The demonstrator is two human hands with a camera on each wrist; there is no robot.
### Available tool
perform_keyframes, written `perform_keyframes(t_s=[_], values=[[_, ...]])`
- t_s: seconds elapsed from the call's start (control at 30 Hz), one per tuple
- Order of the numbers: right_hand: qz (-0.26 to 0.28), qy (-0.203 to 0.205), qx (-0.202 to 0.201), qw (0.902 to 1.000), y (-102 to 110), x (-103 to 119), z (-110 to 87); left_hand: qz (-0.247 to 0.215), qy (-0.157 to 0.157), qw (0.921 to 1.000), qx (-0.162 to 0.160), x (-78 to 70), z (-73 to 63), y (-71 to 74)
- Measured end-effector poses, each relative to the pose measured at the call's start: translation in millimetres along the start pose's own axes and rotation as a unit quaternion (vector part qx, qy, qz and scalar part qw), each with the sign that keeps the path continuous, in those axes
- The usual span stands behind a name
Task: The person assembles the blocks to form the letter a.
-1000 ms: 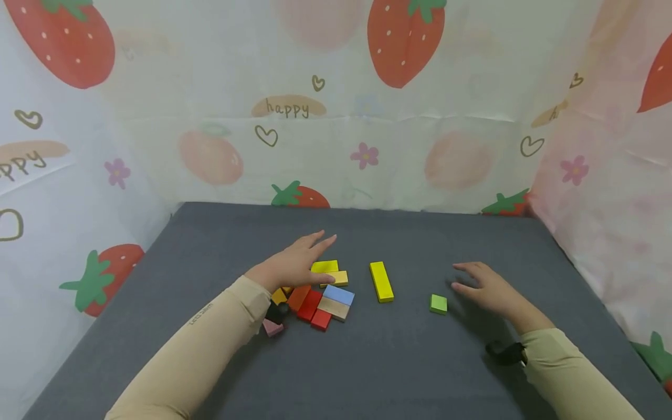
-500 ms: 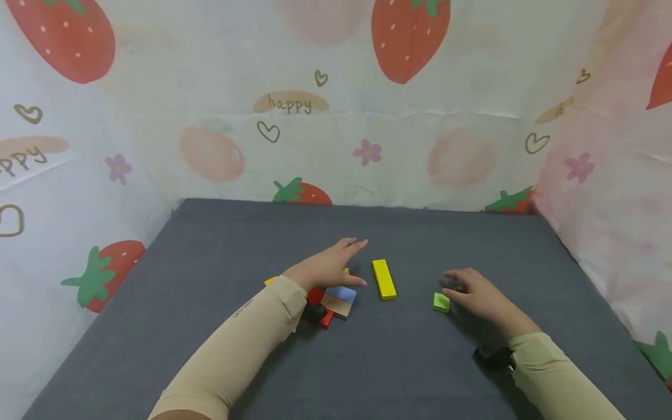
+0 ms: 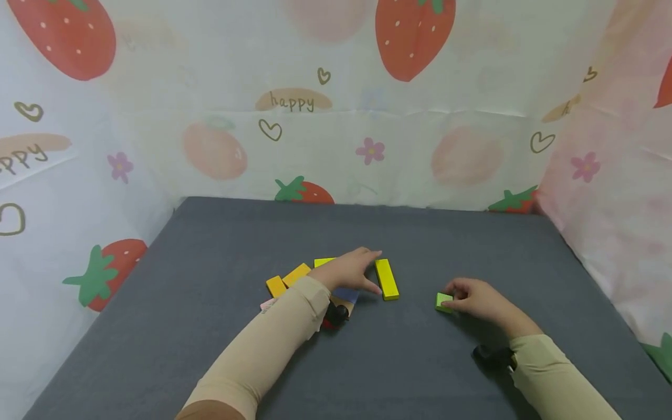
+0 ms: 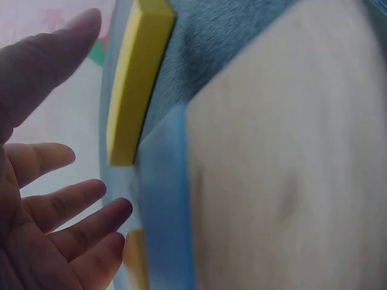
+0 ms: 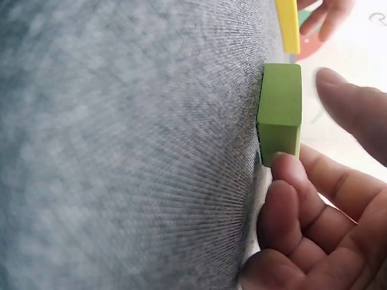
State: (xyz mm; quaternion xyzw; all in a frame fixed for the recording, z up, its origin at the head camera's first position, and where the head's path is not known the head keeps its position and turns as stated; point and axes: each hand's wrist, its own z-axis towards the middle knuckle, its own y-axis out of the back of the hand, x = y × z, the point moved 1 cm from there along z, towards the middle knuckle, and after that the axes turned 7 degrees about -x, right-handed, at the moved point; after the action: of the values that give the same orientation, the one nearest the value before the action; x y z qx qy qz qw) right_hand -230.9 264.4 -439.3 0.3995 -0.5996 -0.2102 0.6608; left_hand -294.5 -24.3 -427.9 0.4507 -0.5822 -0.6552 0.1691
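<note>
My left hand (image 3: 350, 270) hovers just left of a long yellow block (image 3: 387, 280), thumb and fingers spread apart. In the left wrist view that yellow block (image 4: 134, 87) lies beyond the hand, with no finger closed on it. At the right, my right hand (image 3: 480, 298) is at a small green block (image 3: 443, 301) on the cloth. The right wrist view shows fingertips against one end of the green block (image 5: 280, 96), while the thumb stands off from it.
Beneath my left arm lies a cluster of blocks, partly hidden: orange blocks (image 3: 297, 274), a yellow one (image 3: 324, 262), a blue one (image 3: 347, 295) and a pink one (image 3: 268, 304). A dark grey cloth (image 3: 220, 233) covers the table. Strawberry-print curtains (image 3: 220, 64) stand around it.
My left hand has moved right, from over the block cluster to beside the long yellow block. My right hand has come left and down to the green block.
</note>
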Motion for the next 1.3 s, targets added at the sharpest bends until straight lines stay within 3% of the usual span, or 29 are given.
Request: perform_keyframes(t_s=[0.33,0.77,1.13,1.3], values=[[0.029,0.005,0.018,0.9994,-2.1,1.4,-2.2,0.025,0.008,0.9996,0.012,-4.4,7.0,-13.3],[0.035,-0.004,0.026,0.9991,0.4,0.7,-1.2,0.051,-0.004,0.9986,0.012,-18.7,13.4,-14.2],[0.038,0.034,0.014,0.9986,2.1,0.3,-3.3,0.069,0.003,0.9975,0.016,-28.5,25.5,-15.0],[0.027,0.016,0.016,0.9994,2.1,1.8,-0.7,0.058,0.005,0.9982,0.014,-30.1,28.7,-14.8]])
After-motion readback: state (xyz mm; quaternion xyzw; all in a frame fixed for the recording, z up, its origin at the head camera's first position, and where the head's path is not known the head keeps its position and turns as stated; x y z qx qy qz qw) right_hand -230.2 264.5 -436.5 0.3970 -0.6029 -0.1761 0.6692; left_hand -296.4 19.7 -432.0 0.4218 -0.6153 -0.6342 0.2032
